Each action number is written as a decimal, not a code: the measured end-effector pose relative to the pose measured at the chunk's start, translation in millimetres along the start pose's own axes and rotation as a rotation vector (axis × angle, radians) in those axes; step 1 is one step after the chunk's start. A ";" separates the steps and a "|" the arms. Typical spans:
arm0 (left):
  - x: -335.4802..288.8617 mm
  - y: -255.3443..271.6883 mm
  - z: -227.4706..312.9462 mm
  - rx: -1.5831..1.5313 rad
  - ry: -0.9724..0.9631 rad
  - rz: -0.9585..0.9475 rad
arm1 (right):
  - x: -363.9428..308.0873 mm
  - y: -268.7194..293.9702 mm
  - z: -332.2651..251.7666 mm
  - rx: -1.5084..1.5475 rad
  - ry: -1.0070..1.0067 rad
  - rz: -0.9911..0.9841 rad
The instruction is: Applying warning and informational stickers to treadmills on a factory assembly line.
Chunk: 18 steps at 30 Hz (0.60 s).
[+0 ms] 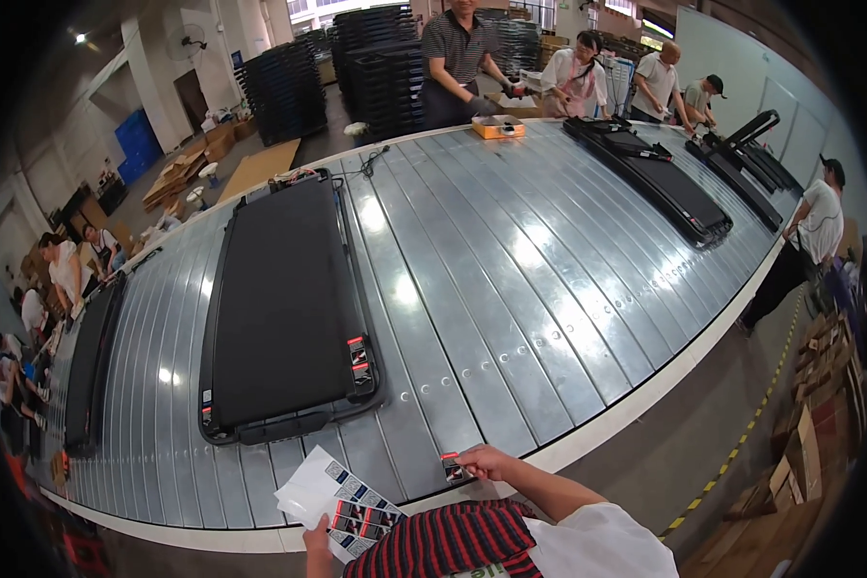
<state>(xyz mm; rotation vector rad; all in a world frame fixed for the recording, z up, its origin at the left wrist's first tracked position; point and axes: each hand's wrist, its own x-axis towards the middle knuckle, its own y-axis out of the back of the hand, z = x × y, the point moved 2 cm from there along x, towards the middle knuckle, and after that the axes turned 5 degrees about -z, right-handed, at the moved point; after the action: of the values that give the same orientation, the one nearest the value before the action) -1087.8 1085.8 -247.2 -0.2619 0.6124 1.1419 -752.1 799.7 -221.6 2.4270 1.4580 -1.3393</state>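
Observation:
My left hand (318, 541) grips a few sheets of stickers (364, 515), white with red, black and blue printed labels, close to my body at the conveyor's near edge. In my right hand (487, 463), a small red-and-black sticker (454, 466) is pinched between thumb and fingers, over the near edge of the slatted metal conveyor. Ahead and to the left lies a black treadmill (279, 289), flat on the slats. Similar red-and-black labels (358, 364) sit on its near right corner, and smaller ones mark its near left corner.
More treadmills lie on the conveyor (472, 289), one at the far left (94, 366) and others at the right (655, 183). An orange box (498, 127) stands at the far edge, before a gloved person (460, 67). Other people work around the line. Cardboard (800, 462) is stacked at right.

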 end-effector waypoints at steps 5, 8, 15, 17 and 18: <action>-5.9 -17.2 5.3 0.085 0.056 0.043 | -5.2 3.2 3.3 0.052 0.018 -0.013; 0.8 -12.2 1.2 0.066 0.020 0.022 | -10.4 5.6 3.0 0.087 0.028 -0.023; 20.8 -2.4 -19.1 -0.098 -0.049 -0.034 | -35.1 34.5 1.4 0.085 0.030 -0.007; 22.8 0.2 -20.5 -0.052 -0.078 0.010 | -39.9 45.1 1.5 0.093 0.027 -0.001; 24.0 1.6 -19.9 -0.030 -0.097 0.026 | -41.7 49.5 1.9 0.096 0.021 0.007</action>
<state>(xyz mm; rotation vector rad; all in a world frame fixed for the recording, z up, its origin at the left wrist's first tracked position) -1089.0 1095.0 -277.0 -0.2235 0.5145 1.1830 -725.8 741.0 -214.3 2.5087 1.4204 -1.4197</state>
